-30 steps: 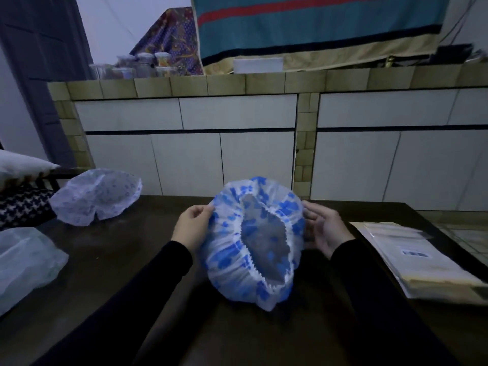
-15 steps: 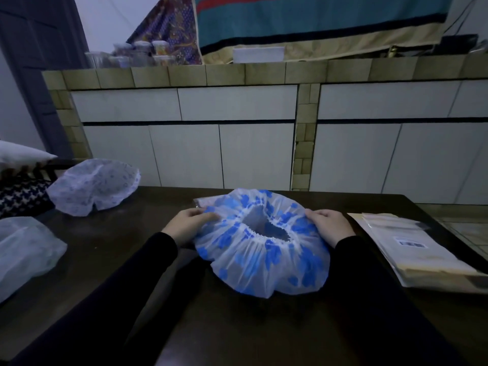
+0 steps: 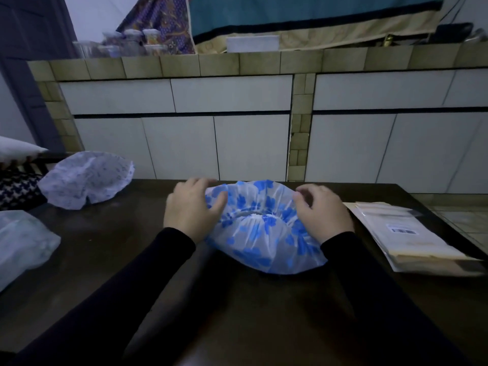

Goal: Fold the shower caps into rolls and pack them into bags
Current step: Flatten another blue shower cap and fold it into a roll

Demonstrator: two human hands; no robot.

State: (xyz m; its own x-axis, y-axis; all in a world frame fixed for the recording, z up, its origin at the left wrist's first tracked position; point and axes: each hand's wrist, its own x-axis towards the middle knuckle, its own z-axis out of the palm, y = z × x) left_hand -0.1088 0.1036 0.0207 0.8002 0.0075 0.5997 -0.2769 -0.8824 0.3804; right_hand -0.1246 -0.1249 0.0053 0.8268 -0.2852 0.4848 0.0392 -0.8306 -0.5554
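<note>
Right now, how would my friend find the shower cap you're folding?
Look at the dark table before the tiled counter. In its middle, between both hands, lies the shower cap. Only it has big bright blue flowers; the cap at the left is pale with tiny specks.

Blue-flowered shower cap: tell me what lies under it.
The blue-flowered shower cap lies on the dark table, both hands on its sides. Anything beneath it is covered.

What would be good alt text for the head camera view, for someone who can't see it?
A person's left hand and right hand press a blue-flowered shower cap flat on a dark table. Another pale shower cap lies at far left, and a stack of flat bags sits to the right.
</note>
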